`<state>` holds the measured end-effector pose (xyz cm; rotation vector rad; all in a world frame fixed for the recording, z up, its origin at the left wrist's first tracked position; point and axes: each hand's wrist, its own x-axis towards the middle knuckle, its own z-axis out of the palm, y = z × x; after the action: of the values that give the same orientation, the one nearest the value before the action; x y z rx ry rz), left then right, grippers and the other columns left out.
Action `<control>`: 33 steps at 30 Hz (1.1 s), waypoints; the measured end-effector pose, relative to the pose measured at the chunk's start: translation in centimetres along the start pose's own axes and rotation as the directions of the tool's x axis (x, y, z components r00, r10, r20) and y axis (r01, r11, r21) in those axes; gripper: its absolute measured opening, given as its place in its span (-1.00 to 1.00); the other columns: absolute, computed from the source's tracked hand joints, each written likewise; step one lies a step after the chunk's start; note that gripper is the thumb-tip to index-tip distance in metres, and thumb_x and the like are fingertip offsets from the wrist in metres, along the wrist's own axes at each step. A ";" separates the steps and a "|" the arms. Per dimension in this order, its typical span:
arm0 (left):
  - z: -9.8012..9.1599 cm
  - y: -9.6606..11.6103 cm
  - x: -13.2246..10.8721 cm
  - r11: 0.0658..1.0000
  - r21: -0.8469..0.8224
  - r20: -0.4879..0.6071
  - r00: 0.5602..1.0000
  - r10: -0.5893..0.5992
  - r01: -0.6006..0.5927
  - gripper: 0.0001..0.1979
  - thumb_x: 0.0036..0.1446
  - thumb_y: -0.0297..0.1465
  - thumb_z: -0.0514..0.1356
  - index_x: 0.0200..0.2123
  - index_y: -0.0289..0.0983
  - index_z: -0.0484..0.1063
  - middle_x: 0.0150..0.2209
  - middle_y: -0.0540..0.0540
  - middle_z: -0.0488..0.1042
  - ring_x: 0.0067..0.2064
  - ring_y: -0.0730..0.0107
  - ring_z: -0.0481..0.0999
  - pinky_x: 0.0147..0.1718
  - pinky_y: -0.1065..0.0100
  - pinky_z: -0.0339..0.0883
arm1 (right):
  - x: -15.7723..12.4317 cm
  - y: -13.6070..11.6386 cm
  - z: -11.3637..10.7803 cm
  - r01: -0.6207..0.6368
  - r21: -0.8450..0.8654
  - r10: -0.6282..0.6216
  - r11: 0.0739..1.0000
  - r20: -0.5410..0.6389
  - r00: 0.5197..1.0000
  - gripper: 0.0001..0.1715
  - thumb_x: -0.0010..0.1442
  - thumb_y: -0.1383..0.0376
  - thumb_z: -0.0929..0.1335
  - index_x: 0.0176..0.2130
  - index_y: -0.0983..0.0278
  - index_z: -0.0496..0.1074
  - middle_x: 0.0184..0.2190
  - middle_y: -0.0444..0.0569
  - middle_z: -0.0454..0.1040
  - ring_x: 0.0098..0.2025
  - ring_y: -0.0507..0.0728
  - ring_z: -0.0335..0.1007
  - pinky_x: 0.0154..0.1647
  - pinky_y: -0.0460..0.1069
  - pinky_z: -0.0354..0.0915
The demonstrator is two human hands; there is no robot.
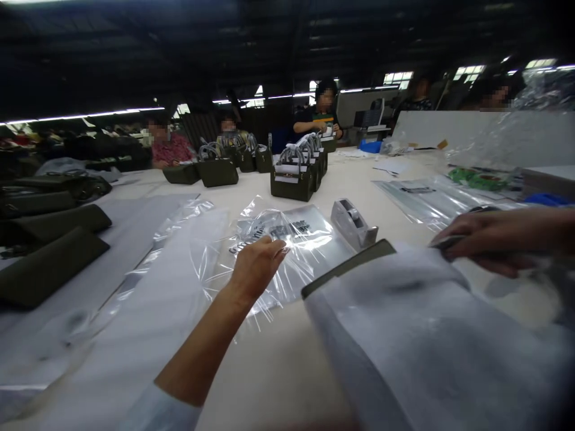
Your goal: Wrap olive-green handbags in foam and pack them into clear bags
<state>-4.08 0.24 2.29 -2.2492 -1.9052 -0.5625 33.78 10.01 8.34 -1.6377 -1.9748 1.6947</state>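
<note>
Clear bag on table, beside tape disp.; L hand pinches it, thumb to fingers. R hand, well apart, blurred, by white sheet w/ green edge; can't tell its grip. Green bags stand beyond.

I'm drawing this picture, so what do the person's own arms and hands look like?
Both hands are bare, with no gloves. Above the left hand, the wrist shows no watch or bracelet, and a pale blue-grey sleeve ends partway along the forearm. The right hand is blurry, so small details are hard to tell; no sleeve shows on that arm.
</note>
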 end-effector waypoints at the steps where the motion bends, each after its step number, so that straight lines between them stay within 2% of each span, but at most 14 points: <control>1: 0.0 0.3 0.1 1.000 -0.002 0.002 1.000 0.003 -0.003 -0.76 0.19 -0.29 0.02 -0.20 -0.21 0.44 -0.38 -0.05 0.41 -0.37 0.39 0.42 -0.36 0.38 0.26 | 1.2 0.4 2.1 -0.028 -0.025 0.031 0.999 0.145 0.989 -0.75 0.04 0.23 0.31 -0.43 0.40 0.43 -0.85 -0.19 0.26 -0.87 -0.16 0.02 -0.84 -0.28 -0.16; 3: -0.3 1.1 0.2 1.000 -0.006 0.013 1.000 0.013 -0.013 -0.76 0.19 -0.30 0.02 -0.21 -0.20 0.44 -0.36 -0.04 0.42 -0.35 0.41 0.43 -0.34 0.39 0.27 | 3.6 1.4 6.0 -0.053 0.078 0.030 0.996 0.280 0.960 -0.70 0.04 0.16 0.32 -0.47 0.39 0.39 -0.85 -0.20 0.24 -0.86 -0.16 -0.01 -0.85 -0.28 -0.17; 6: -1.2 2.3 -0.5 0.999 -0.011 0.050 0.998 0.044 -0.043 -0.77 0.19 -0.29 0.02 -0.23 -0.18 0.44 -0.37 -0.03 0.42 -0.35 0.43 0.44 -0.34 0.41 0.28 | 6.4 3.3 10.1 -0.089 0.313 -0.026 0.946 0.347 0.938 -0.67 -0.04 0.15 0.38 -0.50 0.41 0.38 -0.85 -0.21 0.22 -0.87 -0.15 -0.05 -0.88 -0.26 -0.17; 10: -1.9 3.5 -3.0 0.996 -0.016 0.102 0.991 0.092 -0.091 -0.77 0.21 -0.31 -0.02 -0.18 -0.17 0.40 -0.41 0.00 0.38 -0.42 0.44 0.43 -0.43 0.42 0.28 | 7.4 5.7 12.6 -0.088 0.532 -0.071 0.842 0.271 0.960 -0.69 -0.04 0.18 0.40 -0.44 0.41 0.39 -0.83 -0.23 0.22 -0.86 -0.17 -0.07 -0.88 -0.28 -0.19; 13: -1.2 4.4 -4.8 0.993 0.040 0.063 0.992 0.110 -0.113 -0.77 0.22 -0.34 -0.05 -0.18 -0.18 0.37 -0.45 0.03 0.35 -0.52 0.46 0.39 -0.55 0.43 0.23 | 6.8 7.2 13.3 -0.118 0.598 -0.017 0.793 0.215 0.976 -0.69 0.01 0.18 0.38 -0.38 0.41 0.40 -0.85 -0.24 0.19 -0.86 -0.17 -0.08 -0.88 -0.29 -0.15; 15: -0.4 5.0 -5.2 0.985 0.124 0.001 0.993 0.117 -0.117 -0.79 0.21 -0.35 -0.04 -0.26 -0.20 0.37 -0.46 0.03 0.33 -0.58 0.46 0.34 -0.64 0.43 0.16 | 6.2 7.8 13.6 -0.152 0.616 0.032 0.773 0.201 0.979 -0.69 0.01 0.20 0.40 -0.30 0.39 0.40 -0.66 -0.11 0.41 -0.74 -0.13 0.20 -0.85 -0.31 -0.04; 17: 0.4 5.6 -4.8 0.965 0.234 -0.065 0.989 0.137 -0.118 -0.85 0.17 -0.41 0.00 -0.36 -0.23 0.36 -0.46 0.01 0.33 -0.58 0.45 0.32 -0.66 0.42 0.12 | 5.7 8.2 13.8 -0.205 0.622 0.085 0.756 0.218 0.972 -0.64 -0.03 0.22 0.43 -0.23 0.35 0.38 -0.30 0.03 0.49 -0.42 0.01 0.44 -0.81 -0.31 0.08; 19: 1.1 6.2 -3.8 0.939 0.316 -0.088 0.982 0.168 -0.132 -0.91 0.09 -0.51 0.06 -0.36 -0.26 0.34 -0.44 -0.01 0.34 -0.54 0.42 0.34 -0.64 0.41 0.16 | 5.4 8.4 13.8 -0.262 0.631 0.115 0.730 0.265 0.957 -0.61 -0.03 0.23 0.43 -0.18 0.34 0.37 -0.07 0.08 0.39 -0.16 0.15 0.41 -0.78 -0.30 0.15; 20: 1.4 6.5 -3.2 0.931 0.337 -0.084 0.980 0.179 -0.141 -0.89 0.05 -0.55 0.08 -0.35 -0.26 0.34 -0.43 -0.01 0.34 -0.53 0.39 0.35 -0.62 0.40 0.18 | 5.3 8.4 13.9 -0.286 0.645 0.114 0.709 0.295 0.949 -0.60 -0.01 0.22 0.41 -0.16 0.35 0.36 -0.03 0.09 0.36 -0.12 0.18 0.39 -0.78 -0.29 0.17; 24: 2.1 8.2 -1.8 0.937 0.278 -0.028 0.973 0.230 -0.213 -0.88 0.00 -0.58 0.10 -0.36 -0.28 0.32 -0.46 -0.01 0.34 -0.51 0.33 0.35 -0.63 0.35 0.24 | 4.9 8.1 14.7 -0.334 0.756 0.103 0.562 0.337 0.936 -0.63 0.06 0.29 0.37 -0.11 0.35 0.34 -0.10 0.12 0.41 -0.25 0.16 0.45 -0.78 -0.27 0.19; 26: 2.1 9.1 -2.3 0.930 0.203 0.007 0.950 0.311 -0.306 -0.90 0.00 -0.56 0.11 -0.37 -0.29 0.31 -0.45 -0.01 0.33 -0.50 0.32 0.35 -0.63 0.33 0.26 | 4.7 8.2 15.5 -0.358 0.802 0.122 0.478 0.343 0.931 -0.71 0.09 0.32 0.34 -0.15 0.35 0.35 -0.17 0.09 0.45 -0.43 0.07 0.46 -0.80 -0.26 0.17; 28: 1.8 9.6 -3.5 0.906 0.146 0.015 0.916 0.400 -0.398 -0.89 0.02 -0.54 0.10 -0.32 -0.31 0.32 -0.45 -0.02 0.32 -0.50 0.32 0.33 -0.63 0.31 0.26 | 4.5 8.8 16.4 -0.385 0.830 0.115 0.404 0.371 0.921 -0.78 0.11 0.32 0.31 -0.19 0.34 0.36 -0.28 0.03 0.48 -0.63 -0.04 0.36 -0.80 -0.24 0.18; 31: 1.2 8.7 -5.8 0.904 0.122 -0.105 0.900 0.422 -0.410 -0.80 0.08 -0.54 0.06 -0.19 -0.33 0.33 -0.45 -0.04 0.33 -0.47 0.34 0.33 -0.57 0.31 0.29 | 4.5 10.8 17.5 -0.406 0.858 0.049 0.316 0.412 0.910 -0.82 0.14 0.27 0.29 -0.23 0.31 0.37 -0.46 -0.10 0.47 -0.80 -0.15 0.14 -0.77 -0.22 0.23; 33: 0.9 6.6 -7.2 0.954 0.081 -0.217 0.929 0.299 -0.288 -0.72 0.09 -0.53 0.06 -0.09 -0.29 0.31 -0.36 -0.09 0.37 -0.37 0.32 0.37 -0.43 0.27 0.35 | 4.7 12.4 18.0 -0.406 0.869 0.007 0.282 0.422 0.907 -0.80 0.15 0.24 0.29 -0.23 0.29 0.37 -0.54 -0.15 0.45 -0.81 -0.17 0.09 -0.74 -0.22 0.25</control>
<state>1.62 -7.28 -0.30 -2.2672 -1.4262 -0.6849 28.40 -0.86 -10.47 -1.1107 -0.3311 2.5826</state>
